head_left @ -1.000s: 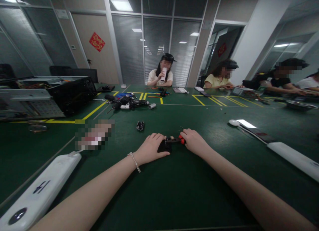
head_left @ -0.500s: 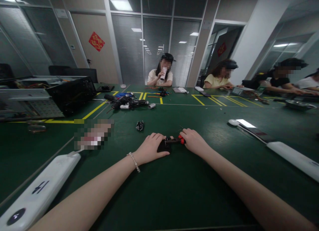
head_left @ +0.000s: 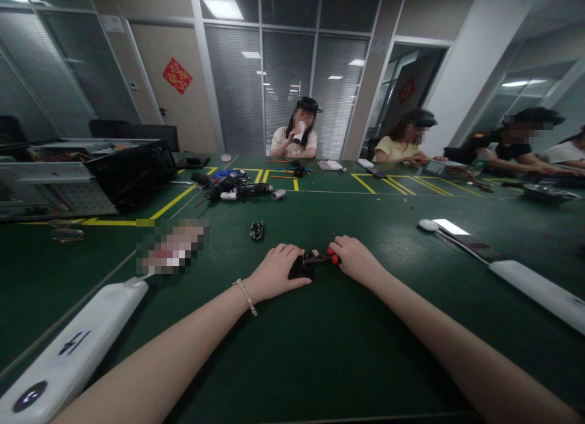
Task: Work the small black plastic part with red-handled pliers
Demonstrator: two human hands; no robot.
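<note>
My left hand is closed around a small black part, pressing it to the green table. Only some of that part shows past my fingers, so its exact kind is unclear. In my right hand are pliers with red handles, my fingers wrapped round the grips. Their dark jaws point left and meet the black part beside my left fingertips. Whether the jaws are clamped on it I cannot tell. A small black and silver part lies beyond my left hand.
A pile of black parts and cables lies farther back. At left stands an open computer case. White devices flank me, one at left and one at right near a phone. Several people sit across the table.
Both my hands, the pliers and the black part keep practically the same place. Across the table, the person's cup has shifted slightly.
</note>
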